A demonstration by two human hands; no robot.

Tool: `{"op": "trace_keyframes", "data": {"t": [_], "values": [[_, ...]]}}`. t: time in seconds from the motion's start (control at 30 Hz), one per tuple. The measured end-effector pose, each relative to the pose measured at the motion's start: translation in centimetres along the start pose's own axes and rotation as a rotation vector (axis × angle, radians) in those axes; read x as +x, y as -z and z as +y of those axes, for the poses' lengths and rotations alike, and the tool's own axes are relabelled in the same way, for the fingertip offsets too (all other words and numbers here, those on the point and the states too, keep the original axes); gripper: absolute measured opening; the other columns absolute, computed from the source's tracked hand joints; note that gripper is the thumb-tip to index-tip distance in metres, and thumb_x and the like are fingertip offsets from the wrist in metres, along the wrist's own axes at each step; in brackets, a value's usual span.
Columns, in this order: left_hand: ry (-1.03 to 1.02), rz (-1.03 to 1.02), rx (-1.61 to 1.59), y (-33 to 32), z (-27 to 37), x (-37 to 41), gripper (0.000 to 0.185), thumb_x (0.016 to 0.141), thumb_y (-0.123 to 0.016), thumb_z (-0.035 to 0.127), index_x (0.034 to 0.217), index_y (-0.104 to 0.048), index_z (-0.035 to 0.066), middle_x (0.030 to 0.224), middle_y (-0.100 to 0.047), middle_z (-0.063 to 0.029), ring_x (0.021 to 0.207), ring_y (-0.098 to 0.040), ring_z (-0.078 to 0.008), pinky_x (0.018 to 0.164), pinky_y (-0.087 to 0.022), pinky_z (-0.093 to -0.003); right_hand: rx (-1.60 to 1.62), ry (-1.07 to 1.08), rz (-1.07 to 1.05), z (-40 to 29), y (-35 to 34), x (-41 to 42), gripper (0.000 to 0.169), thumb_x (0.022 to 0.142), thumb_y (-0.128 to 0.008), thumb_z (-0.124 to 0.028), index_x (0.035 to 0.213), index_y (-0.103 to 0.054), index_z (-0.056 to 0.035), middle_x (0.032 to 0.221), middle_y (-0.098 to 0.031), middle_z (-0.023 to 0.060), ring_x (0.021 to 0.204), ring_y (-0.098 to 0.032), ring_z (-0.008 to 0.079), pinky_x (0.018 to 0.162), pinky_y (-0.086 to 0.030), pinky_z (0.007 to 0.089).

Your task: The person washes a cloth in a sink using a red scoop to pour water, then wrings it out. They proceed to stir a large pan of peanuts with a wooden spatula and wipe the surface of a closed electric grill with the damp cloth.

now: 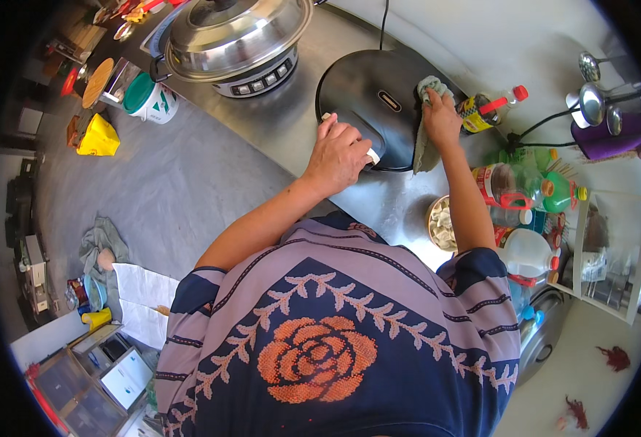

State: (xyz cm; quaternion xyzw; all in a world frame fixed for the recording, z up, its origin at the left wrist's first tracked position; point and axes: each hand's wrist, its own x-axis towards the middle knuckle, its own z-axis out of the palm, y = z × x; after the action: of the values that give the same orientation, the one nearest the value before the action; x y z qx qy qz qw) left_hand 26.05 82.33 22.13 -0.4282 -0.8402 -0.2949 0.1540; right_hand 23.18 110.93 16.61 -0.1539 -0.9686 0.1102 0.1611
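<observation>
A round black electric griddle point(364, 93) with its lid down sits on the stainless-steel counter point(276, 128), close to the wall. My left hand point(339, 155) is wrapped around the handle at the front of the lid; the pale ends of the handle show on either side of my fingers. In my right hand point(441, 120) is a bunched grey-green cloth point(428, 145), pressed to the right side of the lid and hanging down past its edge. Just right of that hand is a sauce bottle point(477, 113) with a red cap.
A lidded stainless-steel electric pot point(238, 41) stands left of the griddle. A bowl of dumplings point(441, 224) is partly behind my right forearm. Several plastic bottles point(511, 185) crowd the right side. Ladles point(592, 104) hang on the wall. A white bucket point(154, 104) is at the left.
</observation>
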Motion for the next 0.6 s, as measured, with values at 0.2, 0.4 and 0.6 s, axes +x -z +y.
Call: {"op": "trace_keyframes", "data": {"t": [0.2,0.4,0.6], "values": [[0.001,-0.016,-0.031,0.2,-0.2,-0.3,0.016,0.072,-0.070,0.017,0.085,-0.064,0.011,0.087,-0.055,-0.0037,0.095,-0.052,-0.0229,0.103,-0.030,-0.0493,-0.002,0.141,-0.013,-2.2,1.3,-5.1,0.045,0.083,-0.059,-0.019,0.127,-0.053,-0.0228,0.130,-0.049,0.0157,0.121,-0.047,0.0318,0.096,-0.035,0.0556],[0.014,0.003,-0.020,-0.2,-0.6,-0.7,0.015,0.073,-0.070,0.020,0.084,-0.064,0.012,0.086,-0.055,-0.0027,0.096,-0.052,-0.0221,0.104,-0.029,-0.0485,0.005,0.151,-0.175,-3.5,1.4,0.0,0.043,0.081,-0.062,-0.025,0.123,-0.055,-0.0257,0.126,-0.052,0.0098,0.120,-0.049,0.0277,0.094,-0.038,0.0527],[0.027,-0.021,-0.022,0.1,-0.5,-0.5,0.018,0.072,-0.071,0.018,0.086,-0.063,0.012,0.086,-0.054,-0.0022,0.097,-0.052,-0.0215,0.105,-0.029,-0.0494,0.003,0.231,-0.190,-7.5,-1.8,7.4,0.041,0.084,-0.059,-0.032,0.125,-0.054,-0.0261,0.127,-0.052,0.0089,0.122,-0.047,0.0280,0.093,-0.039,0.0556]]}}
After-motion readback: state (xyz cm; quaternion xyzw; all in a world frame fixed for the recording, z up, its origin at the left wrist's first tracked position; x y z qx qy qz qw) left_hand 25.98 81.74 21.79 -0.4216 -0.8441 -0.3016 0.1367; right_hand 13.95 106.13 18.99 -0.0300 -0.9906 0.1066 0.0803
